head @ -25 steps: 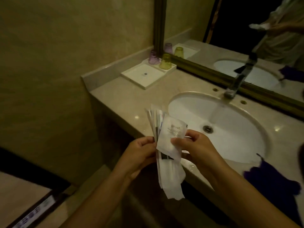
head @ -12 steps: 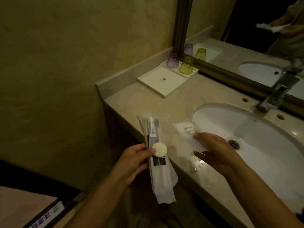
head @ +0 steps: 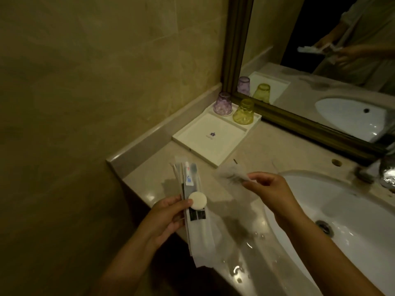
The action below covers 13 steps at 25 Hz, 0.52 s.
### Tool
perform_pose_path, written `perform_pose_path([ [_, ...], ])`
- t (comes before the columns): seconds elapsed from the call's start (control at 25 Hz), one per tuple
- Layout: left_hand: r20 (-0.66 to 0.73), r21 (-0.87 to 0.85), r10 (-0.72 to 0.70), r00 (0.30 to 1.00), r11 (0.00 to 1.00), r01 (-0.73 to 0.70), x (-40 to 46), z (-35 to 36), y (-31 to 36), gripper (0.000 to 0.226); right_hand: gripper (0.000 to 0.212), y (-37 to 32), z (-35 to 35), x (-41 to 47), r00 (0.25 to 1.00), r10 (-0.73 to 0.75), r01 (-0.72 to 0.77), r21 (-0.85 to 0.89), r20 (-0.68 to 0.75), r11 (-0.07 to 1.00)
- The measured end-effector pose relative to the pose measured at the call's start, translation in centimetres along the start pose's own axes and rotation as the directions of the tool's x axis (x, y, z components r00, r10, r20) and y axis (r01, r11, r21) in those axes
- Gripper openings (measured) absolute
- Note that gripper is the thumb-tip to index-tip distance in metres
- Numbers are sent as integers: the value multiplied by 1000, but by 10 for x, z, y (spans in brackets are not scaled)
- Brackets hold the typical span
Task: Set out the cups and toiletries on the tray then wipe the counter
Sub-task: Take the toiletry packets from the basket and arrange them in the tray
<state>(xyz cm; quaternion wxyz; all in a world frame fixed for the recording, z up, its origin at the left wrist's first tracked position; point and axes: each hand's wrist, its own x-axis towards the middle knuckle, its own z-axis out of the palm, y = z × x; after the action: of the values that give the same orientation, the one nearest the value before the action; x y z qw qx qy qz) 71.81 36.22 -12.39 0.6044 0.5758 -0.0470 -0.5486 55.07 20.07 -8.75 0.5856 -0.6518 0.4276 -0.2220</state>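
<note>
Two ribbed cups — purple and yellow — stand upside down at the far end of the square white tray, beside the mirror frame. Our left hand clamps plastic-wrapped toiletry packets and a round white soap over the glossy counter; our right hand pinches a thin sachet.

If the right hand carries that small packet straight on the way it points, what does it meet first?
Probably the white tray: the right hand and its small packet aim up-left over bare counter toward its near corner, though height is unclear.
</note>
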Motion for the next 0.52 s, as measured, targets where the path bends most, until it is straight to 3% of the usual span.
perform_pose_path([
  [0.16, 50, 11, -61, 997, 998, 61, 53, -12, 35, 24, 28, -21, 26, 38, 979, -186, 175, -129, -77, 976],
  [0.28, 153, 45, -117, 981, 993, 111, 82, -13, 61, 27, 34, -30, 47, 58, 965, -245, 237, -87, -98, 968],
  [0.4, 234, 77, -134, 963, 990, 119, 104, -9, 82, 24, 37, -34, 63, 73, 953, -282, 270, -114, -109, 956],
  [0.52, 266, 115, -135, 954, 987, 108, 122, -9, 94, 23, 42, -24, 70, 87, 965, -219, 214, -55, -143, 975],
])
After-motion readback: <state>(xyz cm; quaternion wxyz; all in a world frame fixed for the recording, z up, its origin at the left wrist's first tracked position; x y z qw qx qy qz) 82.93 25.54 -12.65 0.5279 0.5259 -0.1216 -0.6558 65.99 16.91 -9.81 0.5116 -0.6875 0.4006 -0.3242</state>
